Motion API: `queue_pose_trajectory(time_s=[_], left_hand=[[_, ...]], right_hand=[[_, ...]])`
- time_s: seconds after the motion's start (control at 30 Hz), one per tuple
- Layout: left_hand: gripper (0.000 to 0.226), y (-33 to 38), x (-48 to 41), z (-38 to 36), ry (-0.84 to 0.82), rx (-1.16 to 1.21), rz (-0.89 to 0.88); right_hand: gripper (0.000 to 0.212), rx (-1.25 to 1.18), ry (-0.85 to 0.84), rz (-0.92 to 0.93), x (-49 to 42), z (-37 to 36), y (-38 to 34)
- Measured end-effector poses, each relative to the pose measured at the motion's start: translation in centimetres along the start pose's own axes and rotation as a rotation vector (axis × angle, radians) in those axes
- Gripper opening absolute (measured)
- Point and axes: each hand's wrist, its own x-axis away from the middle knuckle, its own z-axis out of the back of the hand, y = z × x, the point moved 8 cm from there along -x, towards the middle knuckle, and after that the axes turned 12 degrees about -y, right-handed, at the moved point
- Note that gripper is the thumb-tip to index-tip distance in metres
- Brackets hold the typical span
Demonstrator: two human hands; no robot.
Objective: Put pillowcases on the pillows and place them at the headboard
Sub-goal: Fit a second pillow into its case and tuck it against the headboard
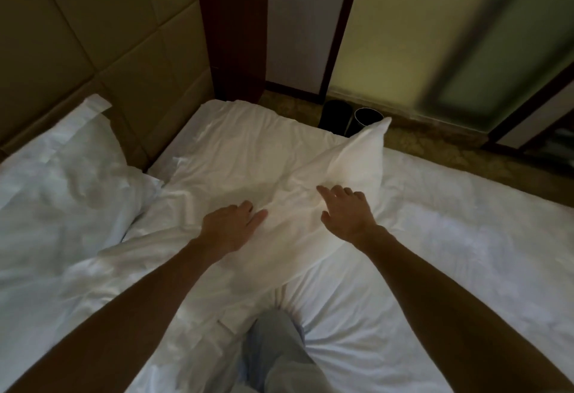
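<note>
Both hands flat on white pillow (264, 156), L hand (231, 226), R hand (348, 215); no writing legible.

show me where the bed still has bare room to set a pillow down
The widest bare patch is the flat sheet right of the right hand, running to the bed's floor-side edge. By the headboard it is crowded: a cased pillow lies at the left, and the pillow being worked on fills the middle under both hands.
</note>
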Motion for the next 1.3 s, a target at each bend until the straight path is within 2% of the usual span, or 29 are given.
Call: queue_pose_trajectory(time_s=[0.07,0.13,0.2,0.27,0.33,0.4,0.43,0.53,0.67,0.77,0.83,0.9,1.03,1.13,1.2,1.3], left_hand=[[0.076,1.7,-2.3,0.0,-0.08,0.066,0.038],[0.07,2.7,-2.2,-0.2,-0.172,0.093,0.025],[0.083,3.5,-3.2,-0.4,-0.237,0.11,-0.005],[0.096,3.3,-3.9,-1.5,-0.269,0.11,-0.02],[0.084,3.0,-4.5,-2.8,-0.261,0.096,-0.032],[0.068,2.9,-4.5,-3.1,-0.217,0.057,-0.041],[0.064,3.1,-4.5,-2.8,-0.187,0.043,-0.053],[0.07,3.5,-5.1,-1.3,-0.127,0.061,-0.034],[0.066,6.3,-6.5,1.0,0.03,0.029,-0.073],[0.073,10.9,-7.4,1.2,-0.066,0.167,-0.248],[0.088,14.2,-7.5,1.1,-0.119,0.086,-0.363],[0.097,16.4,-7.7,0.5,-0.125,-0.062,-0.4],[0.094,18.1,-6.9,-2.2,-0.141,-0.293,-0.437],[0.094,18.8,-5.7,-2.9,-0.079,-0.285,-0.519],[0.095,18.7,-5.5,-3.2,-0.063,-0.277,-0.547],[0.096,18.7,-5.1,-3.6,-0.055,-0.267,-0.542]], right_hand=[[0.077,-0.447,0.024,-0.105,-1.5,0.1,2.4],[0.085,-0.89,0.061,-0.224,-2.3,0.1,3.4],[0.087,-1.051,0.086,-0.334,-4.0,0.4,4.8],[0.082,-1.048,0.091,-0.436,-5.2,0.7,5.7],[0.063,-0.997,0.079,-0.519,-6.3,0.5,6.4],[0.031,-0.947,0.084,-0.566,-6.9,0.1,6.4],[0.025,-0.944,0.105,-0.584,-7.1,-0.2,6.4],[0.03,-1.016,0.221,-0.616,-6.0,-0.8,6.1],[0.03,-1.129,0.332,-0.536,-2.5,-1.7,6.3],[0.029,-1.062,0.35,-0.597,0.9,-2.4,7.9],[0.023,-0.948,0.323,-0.696,3.0,-3.1,9.9],[0.016,-0.885,0.321,-0.73,4.5,-3.7,12.0],[0.058,-0.794,0.358,-0.749,6.2,-2.6,14.5],[0.085,-0.834,0.332,-0.863,6.8,-1.9,15.6],[0.092,-0.878,0.306,-0.92,6.7,-1.9,16.1],[0.082,-0.922,0.299,-0.935,6.3,-1.9,16.7]])
